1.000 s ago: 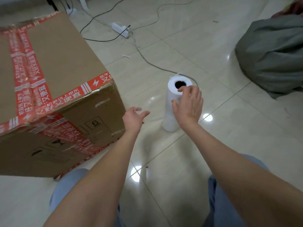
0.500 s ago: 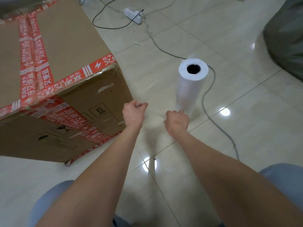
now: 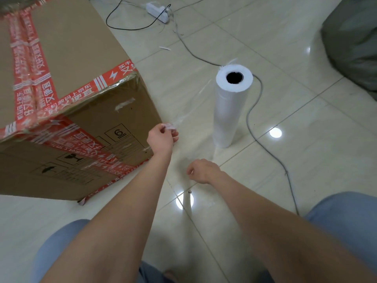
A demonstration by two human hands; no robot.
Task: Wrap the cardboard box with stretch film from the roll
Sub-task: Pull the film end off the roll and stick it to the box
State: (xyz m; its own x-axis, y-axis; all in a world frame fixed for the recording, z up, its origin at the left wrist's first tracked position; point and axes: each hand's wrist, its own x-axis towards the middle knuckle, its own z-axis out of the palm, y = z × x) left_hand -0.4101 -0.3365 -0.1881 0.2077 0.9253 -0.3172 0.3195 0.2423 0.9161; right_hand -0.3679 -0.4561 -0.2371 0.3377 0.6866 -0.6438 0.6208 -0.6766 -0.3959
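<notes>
A large cardboard box [image 3: 67, 58] with red printed tape stands on the floor at the left. A white roll of stretch film [image 3: 229, 109] stands upright on the tiles to its right. A clear sheet of film [image 3: 195, 111] stretches from the roll toward me. My left hand [image 3: 163, 137] pinches the film's upper corner beside the box's near right edge. My right hand [image 3: 204, 170] is closed low, near the floor, on the film's lower edge.
A grey cable [image 3: 263, 127] snakes across the tiles behind and right of the roll, leading to a white power strip [image 3: 158, 12] at the back. A dark grey-green bag [image 3: 353, 41] lies at the far right. My knees in blue jeans sit at the bottom.
My right hand left the roll's top and dropped to its base. Both hands closed on the film's edge and pulled it away from the roll toward the box.
</notes>
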